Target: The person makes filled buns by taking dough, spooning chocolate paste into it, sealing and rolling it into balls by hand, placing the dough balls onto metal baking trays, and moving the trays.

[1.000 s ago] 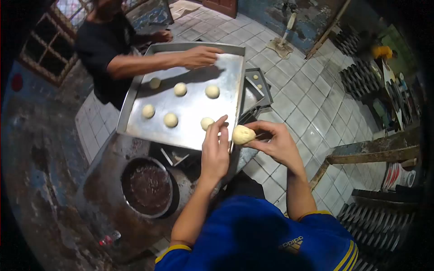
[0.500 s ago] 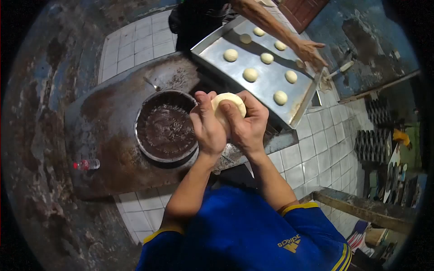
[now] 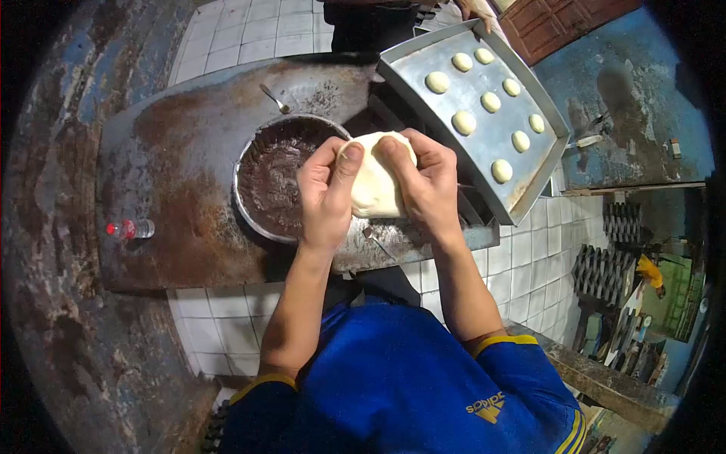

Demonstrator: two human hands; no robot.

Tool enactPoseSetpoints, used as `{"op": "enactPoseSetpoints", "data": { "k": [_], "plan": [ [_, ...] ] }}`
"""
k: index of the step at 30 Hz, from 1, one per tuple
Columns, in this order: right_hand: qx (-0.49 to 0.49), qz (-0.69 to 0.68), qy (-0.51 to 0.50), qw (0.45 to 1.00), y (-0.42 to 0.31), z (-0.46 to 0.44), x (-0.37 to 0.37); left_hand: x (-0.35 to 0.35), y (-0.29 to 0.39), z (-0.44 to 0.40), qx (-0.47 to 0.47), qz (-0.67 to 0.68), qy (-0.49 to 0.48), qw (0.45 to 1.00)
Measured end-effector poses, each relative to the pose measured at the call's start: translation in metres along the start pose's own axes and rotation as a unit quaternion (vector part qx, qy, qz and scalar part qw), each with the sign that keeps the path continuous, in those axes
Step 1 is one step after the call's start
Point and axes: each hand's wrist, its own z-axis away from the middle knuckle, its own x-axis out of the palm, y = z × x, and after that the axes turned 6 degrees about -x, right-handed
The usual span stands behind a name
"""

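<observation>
A pale piece of dough (image 3: 376,181), flattened and stretched, hangs between my two hands. My left hand (image 3: 329,189) pinches its left edge, thumb on top. On the other side, my right hand (image 3: 427,178) grips the right edge with the thumb pressed on the surface. Just behind my left hand is a round metal bowl (image 3: 240,198) of dark brown filling (image 3: 272,178). To the upper right, a metal tray (image 3: 522,209) carries several round dough balls (image 3: 463,122).
The worn table (image 3: 166,219) bears a small bottle with a red cap (image 3: 131,228), a spoon (image 3: 276,100) behind the bowl and another utensil (image 3: 376,240) near the front edge. A co-worker's hand (image 3: 475,10) is at the tray's far edge.
The dough has gone from a ball to a wide, flat piece between my hands. My view has turned toward the table and bowl. The co-worker's hand has drawn back from over the tray.
</observation>
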Motion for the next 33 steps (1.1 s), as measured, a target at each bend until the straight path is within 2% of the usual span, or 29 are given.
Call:
{"op": "enactPoseSetpoints", "data": {
  "k": [1,3,5,6,7,8,9,11,12,13,14,15,16,17,18,19,20,21,23,24,25,27,28,30,31,33],
  "plan": [
    [0.017,-0.004,0.002,1.0,0.001,0.0,0.004,-0.004,-0.004,0.0,-0.004,0.0,0.003,1.0],
    [0.036,-0.018,-0.007,0.999,0.004,0.001,0.006,-0.007,-0.011,-0.001,-0.05,0.079,0.075,0.993],
    [0.089,-0.055,-0.033,0.994,-0.001,0.002,0.007,-0.016,-0.004,-0.001,-0.114,0.13,0.068,0.983],
    [0.119,-0.053,-0.098,0.987,-0.009,0.001,0.004,-0.034,-0.027,-0.009,-0.019,-0.043,0.017,0.999],
    [0.15,-0.052,-0.161,0.974,-0.014,0.002,0.003,-0.054,-0.055,-0.01,0.073,-0.215,-0.037,0.973],
    [0.155,0.043,-0.171,0.972,-0.015,0.004,0.007,-0.06,-0.066,0.002,0.049,-0.207,-0.043,0.976],
    [-0.005,0.209,-0.208,0.955,0.002,0.0,0.009,-0.063,-0.074,0.013,0.024,-0.2,-0.049,0.978],
    [0.081,0.299,-0.218,0.925,0.012,0.0,0.007,-0.077,-0.084,0.029,-0.016,-0.238,-0.088,0.967],
    [0.142,0.245,-0.207,0.936,0.046,0.006,-0.001,-0.083,-0.08,0.033,-0.028,-0.282,-0.122,0.951],
    [0.202,0.177,-0.203,0.942,0.08,0.011,-0.009,-0.09,-0.089,0.04,-0.055,-0.28,-0.108,0.952],
    [0.234,0.255,-0.202,0.916,0.128,0.03,-0.02,-0.097,-0.098,0.048,-0.081,-0.278,-0.093,0.953],
    [0.268,0.332,-0.207,0.88,0.175,0.048,-0.03,-0.116,-0.128,0.064,-0.005,-0.323,-0.043,0.945],
    [0.303,0.4,-0.215,0.838,0.222,0.066,-0.039,-0.127,-0.132,0.073,-0.009,-0.325,-0.038,0.945],
    [0.274,0.566,-0.269,0.73,0.295,0.112,-0.061,-0.137,-0.133,0.081,-0.023,-0.351,-0.008,0.936],
    [0.224,0.618,-0.271,0.703,0.319,0.152,-0.068,-0.146,-0.132,0.087,-0.037,-0.375,0.021,0.926],
    [0.266,0.602,-0.265,0.704,0.334,0.171,-0.075,-0.152,-0.126,0.091,-0.037,-0.375,0.028,0.926],
    [0.153,0.607,-0.23,0.745,0.355,0.196,-0.083,-0.158,-0.118,0.095,-0.061,-0.342,0.074,0.935],
    [0.149,0.606,-0.242,0.743,0.354,0.197,-0.084,-0.165,-0.109,0.098,-0.086,-0.307,0.121,0.94],
    [0.113,0.542,-0.266,0.789,0.341,0.203,-0.081,-0.181,-0.081,0.095,-0.227,-0.169,0.186,0.941],
    [0.079,0.471,-0.252,0.842,0.33,0.193,-0.083,-0.194,-0.086,0.103,-0.236,-0.138,0.259,0.927],
    [0.078,0.474,-0.257,0.839,0.306,0.167,-0.075,-0.199,-0.072,0.105,-0.276,-0.099,0.288,0.912],
    [0.041,0.456,-0.292,0.84,0.255,0.101,-0.052,-0.224,-0.082,0.122,-0.251,-0.071,0.364,0.894],
    [0.036,0.47,-0.313,0.825,0.245,0.075,-0.046,-0.236,-0.086,0.129,-0.251,-0.064,0.368,0.893],
    [0.042,0.495,-0.367,0.787,0.215,0.022,-0.023,-0.252,-0.086,0.136,-0.201,-0.169,0.305,0.915],
    [-0.028,0.497,-0.378,0.781,0.226,0.009,-0.024,-0.253,-0.083,0.137,-0.183,-0.203,0.285,0.919],
    [-0.09,0.526,-0.385,0.753,0.242,-0.013,-0.018,-0.247,-0.074,0.134,-0.192,-0.191,0.286,0.919]
  ]
}}
